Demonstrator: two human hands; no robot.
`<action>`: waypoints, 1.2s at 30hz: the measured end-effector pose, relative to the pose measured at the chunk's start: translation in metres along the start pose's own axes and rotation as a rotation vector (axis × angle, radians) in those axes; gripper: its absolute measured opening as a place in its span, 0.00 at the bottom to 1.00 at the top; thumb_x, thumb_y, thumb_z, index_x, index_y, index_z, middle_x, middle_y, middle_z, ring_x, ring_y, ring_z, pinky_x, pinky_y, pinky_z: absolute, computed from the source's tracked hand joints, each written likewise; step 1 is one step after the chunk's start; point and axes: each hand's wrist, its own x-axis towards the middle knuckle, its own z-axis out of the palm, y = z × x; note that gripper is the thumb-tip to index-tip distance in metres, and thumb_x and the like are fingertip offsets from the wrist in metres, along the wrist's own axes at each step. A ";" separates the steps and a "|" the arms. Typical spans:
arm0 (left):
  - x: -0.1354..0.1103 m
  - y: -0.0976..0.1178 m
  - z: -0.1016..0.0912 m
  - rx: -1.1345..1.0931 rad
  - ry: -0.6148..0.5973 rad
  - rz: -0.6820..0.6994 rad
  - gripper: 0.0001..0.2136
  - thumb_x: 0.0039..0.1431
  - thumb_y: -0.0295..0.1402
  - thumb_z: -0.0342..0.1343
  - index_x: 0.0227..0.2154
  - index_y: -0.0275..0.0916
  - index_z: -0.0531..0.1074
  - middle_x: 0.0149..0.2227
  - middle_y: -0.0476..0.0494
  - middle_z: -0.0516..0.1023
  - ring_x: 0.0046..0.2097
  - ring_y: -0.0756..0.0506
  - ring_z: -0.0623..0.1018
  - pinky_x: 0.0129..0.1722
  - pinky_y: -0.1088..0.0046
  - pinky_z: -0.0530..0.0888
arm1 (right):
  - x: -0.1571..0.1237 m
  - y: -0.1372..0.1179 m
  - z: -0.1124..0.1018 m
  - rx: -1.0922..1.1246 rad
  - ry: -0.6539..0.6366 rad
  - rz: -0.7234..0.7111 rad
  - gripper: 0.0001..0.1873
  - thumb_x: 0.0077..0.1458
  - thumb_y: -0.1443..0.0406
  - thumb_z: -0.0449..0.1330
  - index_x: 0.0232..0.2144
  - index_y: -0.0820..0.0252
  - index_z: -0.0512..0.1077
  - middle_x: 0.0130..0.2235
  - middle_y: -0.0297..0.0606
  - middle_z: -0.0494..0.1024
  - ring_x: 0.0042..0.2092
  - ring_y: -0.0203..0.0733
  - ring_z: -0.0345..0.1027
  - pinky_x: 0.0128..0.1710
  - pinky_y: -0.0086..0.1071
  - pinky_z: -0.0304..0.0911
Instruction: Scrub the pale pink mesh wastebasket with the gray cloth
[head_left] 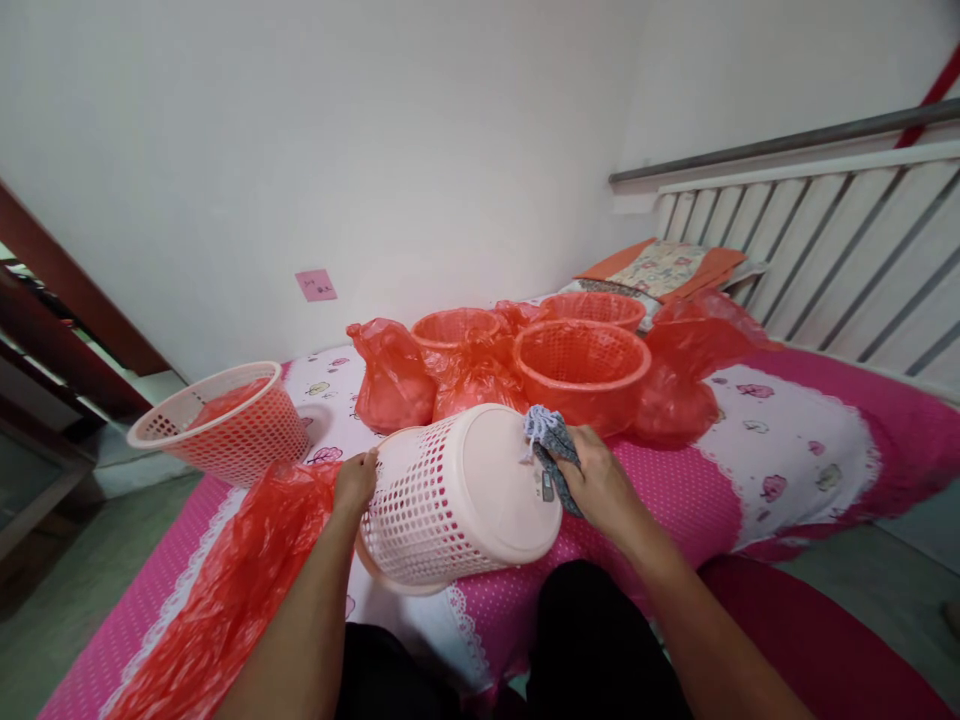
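Observation:
A pale pink perforated plastic basket (420,500) lies tilted on its side in front of me, its solid round base turned to the right. My left hand (355,482) is closed on the basket near its rim, at the left. In my right hand (600,480) is a bunched grey-blue cloth (553,450), held against or very close to the basket's base. Just left of my left forearm, a crumpled red plastic bag (247,570) spreads over the bed. The inside of the basket faces away from my view.
Another pale pink basket (262,440) with red plastic inside stands at the left. Behind are red-lined baskets (585,375) and knotted-looking red bags (394,385) on the floral bedspread (787,440). A radiator (840,250) and folded orange-edged fabric (667,265) are at the right.

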 end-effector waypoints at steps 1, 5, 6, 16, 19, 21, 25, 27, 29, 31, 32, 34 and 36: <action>0.000 0.000 0.000 0.004 0.001 -0.001 0.20 0.65 0.40 0.45 0.17 0.43 0.64 0.22 0.45 0.73 0.29 0.43 0.73 0.30 0.69 0.62 | -0.004 0.003 0.000 -0.002 0.006 0.017 0.14 0.66 0.59 0.52 0.46 0.58 0.73 0.44 0.46 0.76 0.48 0.52 0.72 0.50 0.46 0.67; 0.000 0.002 -0.002 0.023 0.004 -0.001 0.21 0.65 0.39 0.45 0.16 0.43 0.62 0.21 0.45 0.72 0.28 0.43 0.73 0.30 0.69 0.62 | -0.015 0.009 0.001 -0.009 0.018 0.081 0.17 0.65 0.57 0.51 0.49 0.60 0.71 0.47 0.49 0.77 0.50 0.53 0.73 0.50 0.45 0.67; -0.001 0.002 -0.003 0.027 0.005 -0.001 0.21 0.65 0.39 0.45 0.15 0.44 0.62 0.20 0.45 0.71 0.28 0.43 0.73 0.30 0.69 0.62 | -0.017 0.008 0.001 -0.017 0.021 0.099 0.18 0.65 0.57 0.51 0.49 0.61 0.71 0.47 0.50 0.77 0.49 0.53 0.73 0.50 0.45 0.67; -0.002 0.003 -0.004 0.056 0.009 -0.010 0.20 0.65 0.39 0.45 0.16 0.43 0.63 0.23 0.42 0.75 0.30 0.41 0.75 0.32 0.68 0.64 | -0.043 -0.010 -0.008 -0.021 -0.027 0.282 0.18 0.63 0.52 0.52 0.47 0.57 0.66 0.39 0.44 0.82 0.41 0.52 0.78 0.41 0.41 0.68; -0.002 0.002 -0.003 0.058 0.016 -0.010 0.20 0.65 0.40 0.44 0.17 0.43 0.65 0.25 0.40 0.77 0.32 0.40 0.76 0.33 0.68 0.65 | -0.048 -0.020 -0.009 -0.024 -0.057 0.289 0.14 0.62 0.53 0.52 0.44 0.55 0.65 0.36 0.41 0.81 0.38 0.51 0.77 0.39 0.39 0.67; -0.002 0.002 -0.003 0.058 0.019 -0.009 0.19 0.65 0.40 0.44 0.18 0.43 0.65 0.26 0.39 0.78 0.33 0.40 0.77 0.33 0.67 0.65 | -0.049 -0.029 -0.009 -0.033 -0.080 0.268 0.12 0.62 0.55 0.53 0.43 0.54 0.65 0.35 0.40 0.81 0.37 0.50 0.77 0.37 0.38 0.66; -0.001 0.003 -0.003 0.060 0.019 -0.004 0.20 0.65 0.41 0.44 0.17 0.43 0.65 0.26 0.39 0.78 0.33 0.39 0.77 0.33 0.67 0.66 | -0.047 -0.048 -0.009 -0.076 -0.100 0.227 0.07 0.61 0.57 0.54 0.39 0.52 0.64 0.31 0.37 0.78 0.34 0.49 0.76 0.34 0.36 0.63; -0.001 0.002 -0.003 0.062 0.017 -0.005 0.20 0.65 0.41 0.44 0.17 0.43 0.65 0.27 0.39 0.79 0.33 0.39 0.77 0.33 0.66 0.66 | -0.045 -0.055 -0.007 -0.054 -0.101 0.201 0.06 0.60 0.59 0.55 0.38 0.52 0.65 0.31 0.36 0.78 0.33 0.48 0.75 0.33 0.35 0.62; -0.001 0.002 -0.003 0.062 0.015 -0.005 0.20 0.65 0.41 0.44 0.18 0.43 0.66 0.27 0.38 0.79 0.33 0.39 0.78 0.33 0.67 0.67 | -0.044 -0.062 -0.006 -0.021 -0.103 0.185 0.05 0.59 0.60 0.55 0.38 0.51 0.65 0.31 0.35 0.78 0.32 0.48 0.75 0.32 0.34 0.62; -0.001 0.001 -0.003 0.058 0.011 -0.006 0.20 0.66 0.41 0.44 0.19 0.43 0.66 0.27 0.38 0.80 0.34 0.39 0.78 0.33 0.67 0.67 | -0.043 -0.069 -0.005 0.013 -0.114 0.188 0.05 0.59 0.60 0.56 0.37 0.52 0.65 0.30 0.35 0.77 0.32 0.47 0.74 0.32 0.34 0.62; -0.001 0.002 -0.003 0.056 0.008 -0.008 0.20 0.66 0.42 0.44 0.19 0.43 0.66 0.27 0.39 0.80 0.34 0.39 0.78 0.33 0.67 0.67 | -0.043 -0.073 -0.004 0.034 -0.124 0.196 0.05 0.59 0.60 0.56 0.37 0.52 0.64 0.30 0.34 0.77 0.32 0.47 0.74 0.32 0.33 0.62; -0.001 0.002 -0.003 0.052 0.002 -0.013 0.20 0.65 0.42 0.44 0.19 0.43 0.66 0.26 0.39 0.79 0.33 0.39 0.77 0.33 0.68 0.66 | -0.044 -0.084 -0.005 0.106 -0.161 0.196 0.05 0.59 0.60 0.57 0.37 0.52 0.64 0.30 0.34 0.76 0.33 0.45 0.73 0.33 0.33 0.63; -0.001 0.003 -0.003 0.050 -0.006 -0.014 0.20 0.65 0.42 0.44 0.19 0.43 0.67 0.26 0.40 0.78 0.32 0.40 0.77 0.32 0.68 0.65 | -0.047 -0.100 -0.005 0.233 -0.202 0.135 0.05 0.59 0.61 0.57 0.38 0.53 0.65 0.32 0.34 0.76 0.34 0.44 0.72 0.36 0.33 0.65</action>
